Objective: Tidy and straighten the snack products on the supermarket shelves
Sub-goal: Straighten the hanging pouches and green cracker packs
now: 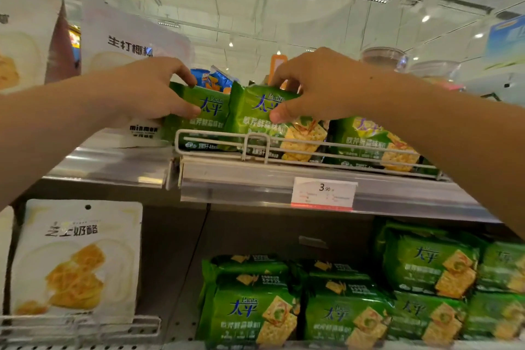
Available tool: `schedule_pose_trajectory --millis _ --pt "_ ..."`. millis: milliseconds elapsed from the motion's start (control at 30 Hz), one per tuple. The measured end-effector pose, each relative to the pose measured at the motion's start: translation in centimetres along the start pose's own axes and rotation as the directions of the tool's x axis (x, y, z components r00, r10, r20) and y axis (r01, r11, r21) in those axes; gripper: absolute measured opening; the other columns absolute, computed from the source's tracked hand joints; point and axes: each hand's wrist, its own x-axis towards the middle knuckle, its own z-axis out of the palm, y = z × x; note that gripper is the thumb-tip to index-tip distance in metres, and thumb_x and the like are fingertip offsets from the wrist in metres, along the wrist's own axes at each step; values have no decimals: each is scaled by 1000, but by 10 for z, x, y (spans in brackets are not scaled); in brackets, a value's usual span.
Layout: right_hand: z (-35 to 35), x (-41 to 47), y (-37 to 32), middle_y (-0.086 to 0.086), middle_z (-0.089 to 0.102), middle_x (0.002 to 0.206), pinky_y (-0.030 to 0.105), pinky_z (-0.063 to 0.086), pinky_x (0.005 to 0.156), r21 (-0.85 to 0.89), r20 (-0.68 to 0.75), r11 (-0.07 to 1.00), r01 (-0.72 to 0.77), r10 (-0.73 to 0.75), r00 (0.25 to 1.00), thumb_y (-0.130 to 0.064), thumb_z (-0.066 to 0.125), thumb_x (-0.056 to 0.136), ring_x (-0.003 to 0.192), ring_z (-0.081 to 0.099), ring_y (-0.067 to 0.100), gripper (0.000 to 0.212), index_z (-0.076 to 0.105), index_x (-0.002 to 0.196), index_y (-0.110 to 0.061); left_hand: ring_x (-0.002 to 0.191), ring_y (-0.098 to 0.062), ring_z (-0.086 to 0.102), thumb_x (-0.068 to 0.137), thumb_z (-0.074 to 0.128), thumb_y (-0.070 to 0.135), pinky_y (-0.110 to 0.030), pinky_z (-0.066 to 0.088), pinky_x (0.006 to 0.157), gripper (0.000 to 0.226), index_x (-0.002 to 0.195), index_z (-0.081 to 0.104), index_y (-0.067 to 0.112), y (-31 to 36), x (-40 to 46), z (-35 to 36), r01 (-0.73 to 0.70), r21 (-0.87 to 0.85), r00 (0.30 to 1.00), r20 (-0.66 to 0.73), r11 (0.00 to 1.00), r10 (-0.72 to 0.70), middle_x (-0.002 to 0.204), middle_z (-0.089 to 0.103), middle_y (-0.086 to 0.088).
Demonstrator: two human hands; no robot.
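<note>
Both hands are up at the top shelf. The left hand (153, 91) is clamped on the leftmost green cracker pack (204, 111), thumb on the front and fingers hooked over its top edge. The right hand (315, 85) is pinching the next green cracker pack (255, 113) the same way, thumb pressed on the front, fingers curled over the top; this one is tilted and overlaps its left neighbour.

Both packs are stood inside a white wire rail (255, 148) along the shelf front, with a third green pack (369, 142) kept in the same rail to the right. The wrappers are shiny green with blue lettering and a cracker picture printed in the lower right corner.

A blue snack bag (216, 79) can be seen further back, between the two hands. A white pouch (125, 45) is parked just left of the rail, partly hidden by the left wrist. A price tag (324, 193) reading 3.90 is clipped to the shelf edge below. More of the same green packs (341, 312) are stacked on the lower shelf, and a white cheese-snack pouch (76, 261) is stood at lower left.
</note>
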Motion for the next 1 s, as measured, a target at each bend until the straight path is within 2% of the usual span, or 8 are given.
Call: schedule_pose_trajectory --millis 200,400,500,567,633,733,900,1000 --pt "16 -12 -2 -4 61 116 42 49 89 -37 -60 999 -7 5 998 -66 62 79 95 49 15 64 49 132 -33 83 -28 69 74 71 -8 -30 59 54 46 110 57 19 11 11 17 55 -279 989 147 959 -14 108 62 -15" --pt "8 -37 21 -3 57 131 34 46 97 92 -35 996 2 1 999 -49 65 86 112 54 13 62 44 139 -28 78 -27 69 83 59 -15 -39 62 65 42 109 62 19 14 22 34 46 -307 970 242 951 31 106 63 -15" --pt "13 -42 29 -6 60 123 28 47 88 72 -7 997 -4 5 1000 -45 65 87 100 55 11 57 45 139 -29 77 -24 65 90 62 18 -39 56 64 19 108 65 20 22 23 31 78 -314 973 231 946 -3 106 64 -12" --pt "18 -43 31 -8 61 118 26 45 82 78 -37 997 10 -7 999 -44 64 88 95 53 9 54 46 137 -30 82 -24 62 76 65 65 -38 53 65 50 104 68 24 27 24 28 78 -316 972 233 946 -2 107 62 -8" --pt "22 -43 32 -8 62 118 26 44 80 88 -64 996 19 -13 998 -43 64 89 93 51 8 53 47 137 -30 80 -21 64 46 66 87 -37 52 63 77 98 71 30 30 24 29 23 -253 957 287 967 53 103 64 -4" --pt "25 -41 33 -5 61 123 31 46 87 72 -68 997 11 -6 998 -45 64 88 97 48 9 55 46 138 -31 79 -13 70 33 79 79 -34 52 69 78 94 75 31 35 19 36 -88 -169 896 417 982 152 97 74 1" --pt "30 -42 33 -6 60 123 39 50 89 59 -89 998 6 0 996 -46 63 88 103 48 11 54 44 137 -32 87 -17 73 54 86 36 -28 60 66 63 111 66 17 39 23 48 -92 -204 898 406 975 170 97 75 -1" --pt "34 -48 32 -2 57 131 35 48 93 53 -125 999 5 1 992 -44 62 89 109 52 14 63 37 145 -29 93 -20 72 42 93 40 -35 57 78 82 117 65 22 40 24 50 -79 -228 884 434 970 174 105 73 -2"
